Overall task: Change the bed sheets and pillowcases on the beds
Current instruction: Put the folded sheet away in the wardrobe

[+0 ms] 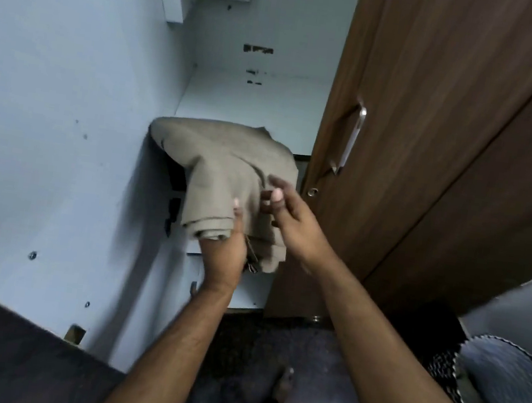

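Observation:
A folded beige sheet (221, 168) lies half on a pale wardrobe shelf (256, 112) and droops over its front edge. My left hand (226, 247) grips the sheet's hanging lower fold from beneath, thumb up against the cloth. My right hand (285, 214) hovers at the sheet's right side with fingers spread, touching or nearly touching the fabric; it holds nothing that I can see.
The open brown wardrobe door (402, 134) with a metal handle (350, 138) stands right of the shelf. The wardrobe's pale inner side wall (60, 106) fills the left. A grey-and-white patterned cloth (501, 384) lies at lower right. My bare foot (284, 386) rests on the dark floor.

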`<state>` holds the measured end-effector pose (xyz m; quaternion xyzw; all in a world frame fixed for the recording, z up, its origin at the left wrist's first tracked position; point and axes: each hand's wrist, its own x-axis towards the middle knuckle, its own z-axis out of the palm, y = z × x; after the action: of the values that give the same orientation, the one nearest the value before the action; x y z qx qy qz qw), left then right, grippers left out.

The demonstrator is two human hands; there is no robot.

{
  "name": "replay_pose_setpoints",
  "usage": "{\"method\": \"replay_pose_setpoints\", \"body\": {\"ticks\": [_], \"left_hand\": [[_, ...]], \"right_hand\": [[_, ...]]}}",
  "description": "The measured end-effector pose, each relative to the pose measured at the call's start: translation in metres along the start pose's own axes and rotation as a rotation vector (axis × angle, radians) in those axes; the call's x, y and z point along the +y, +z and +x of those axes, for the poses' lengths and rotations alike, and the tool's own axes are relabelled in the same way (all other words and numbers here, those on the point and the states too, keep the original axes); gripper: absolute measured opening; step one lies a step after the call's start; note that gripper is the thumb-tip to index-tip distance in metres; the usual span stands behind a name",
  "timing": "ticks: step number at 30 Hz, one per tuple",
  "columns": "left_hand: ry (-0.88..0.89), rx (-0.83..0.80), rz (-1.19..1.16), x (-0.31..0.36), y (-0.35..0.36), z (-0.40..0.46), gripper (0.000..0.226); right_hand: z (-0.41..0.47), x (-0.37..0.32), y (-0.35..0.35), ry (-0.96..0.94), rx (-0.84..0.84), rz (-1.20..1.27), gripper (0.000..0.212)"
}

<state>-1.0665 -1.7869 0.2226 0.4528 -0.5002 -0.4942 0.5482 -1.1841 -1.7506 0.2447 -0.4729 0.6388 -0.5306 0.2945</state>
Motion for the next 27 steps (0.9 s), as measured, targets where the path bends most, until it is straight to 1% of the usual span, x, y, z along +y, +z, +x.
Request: {"method": "replay_pose_setpoints", "body": {"ticks": [1, 2, 3, 4, 5, 7, 8, 9, 10, 11, 13, 14, 15, 16, 17, 18, 19, 20, 21, 22, 23, 25, 26, 27], "left_hand": [[0.006, -0.099, 0.083, 0.006, -0.005, -0.012, 0.041], [-0.065, -0.216, 0.152, 0.005, -0.012, -0.021, 0.042], [-0.148, -0.346, 0.204, 0.012, -0.018, -0.031, 0.045], [-0.127, -0.447, 0.237, 0.021, -0.022, -0.035, 0.051], [-0.016, -0.535, 0.272, 0.035, -0.026, -0.042, 0.057], [0.364, -0.618, 0.323, 0.05, -0.028, -0.047, 0.051], [0.591, -0.646, 0.429, 0.054, -0.026, -0.046, 0.046], [0.766, -0.674, 0.525, 0.055, -0.023, -0.043, 0.045], [0.833, -0.769, 0.572, 0.061, -0.019, -0.044, 0.042], [0.795, -0.894, 0.632, 0.07, -0.016, -0.05, 0.036], [0.619, -1.116, 0.784, 0.082, -0.01, -0.071, 0.021], [0.527, -1.166, 0.894, 0.082, -0.004, -0.084, 0.018], [0.465, -1.183, 1.004, 0.079, 0.002, -0.102, 0.018], [0.447, -1.179, 1.074, 0.075, 0.006, -0.119, 0.02], [0.441, -1.173, 1.114, 0.072, 0.01, -0.134, 0.023], [0.428, -1.159, 1.136, 0.07, 0.014, -0.149, 0.026], [0.427, -1.137, 1.182, 0.069, 0.016, -0.16, 0.028], [0.44, -1.108, 1.251, 0.067, 0.014, -0.171, 0.032], [0.476, -1.085, 1.31, 0.065, 0.01, -0.177, 0.036], [0.499, -1.074, 1.35, 0.064, 0.004, -0.183, 0.04], [0.481, -1.076, 1.38, 0.062, -0.003, -0.19, 0.041], [0.385, -1.069, 1.376, 0.062, -0.022, -0.197, 0.042], [0.28, -1.071, 1.324, 0.062, -0.033, -0.197, 0.044], [0.145, -1.086, 1.217, 0.062, -0.046, -0.198, 0.046]], "right_hand": [[-0.009, -0.014, -0.005, 0.033, 0.04, 0.06, 0.062], [-0.015, -0.029, -0.01, 0.071, 0.039, 0.103, 0.068], [-0.023, -0.043, -0.017, 0.095, 0.007, 0.137, 0.065], [-0.029, -0.054, -0.025, 0.124, -0.033, 0.142, 0.058], [-0.038, -0.066, -0.033, 0.149, -0.076, 0.164, 0.057], [-0.051, -0.074, -0.051, 0.202, -0.108, 0.231, 0.072], [-0.057, -0.073, -0.063, 0.225, -0.126, 0.279, 0.078], [-0.063, -0.069, -0.074, 0.248, -0.168, 0.325, 0.083], [-0.068, -0.063, -0.086, 0.281, -0.223, 0.312, 0.086], [-0.076, -0.057, -0.095, 0.32, -0.273, 0.256, 0.091], [-0.089, -0.04, -0.109, 0.39, -0.288, 0.058, 0.104], [-0.096, -0.031, -0.115, 0.403, -0.308, -0.001, 0.106], [-0.104, -0.018, -0.12, 0.407, -0.334, -0.018, 0.104], [-0.113, -0.004, -0.124, 0.425, -0.338, -0.037, 0.103], [-0.119, 0.01, -0.125, 0.476, -0.302, -0.047, 0.1], [-0.128, 0.026, -0.127, 0.55, -0.25, -0.021, 0.091], [-0.136, 0.044, -0.125, 0.62, -0.186, 0.048, 0.071], [-0.147, 0.059, -0.119, 0.685, -0.117, 0.131, 0.043], [-0.158, 0.07, -0.112, 0.742, -0.039, 0.19, 0.02], [-0.168, 0.079, -0.105, 0.779, 0.051, 0.239, 0.01], [-0.177, 0.084, -0.097, 0.795, 0.127, 0.306, 0.009], [-0.186, 0.088, -0.081, 0.747, 0.216, 0.381, 0.018], [-0.188, 0.087, -0.073, 0.702, 0.227, 0.406, 0.029], [-0.189, 0.084, -0.067, 0.652, 0.217, 0.418, 0.043]]}}
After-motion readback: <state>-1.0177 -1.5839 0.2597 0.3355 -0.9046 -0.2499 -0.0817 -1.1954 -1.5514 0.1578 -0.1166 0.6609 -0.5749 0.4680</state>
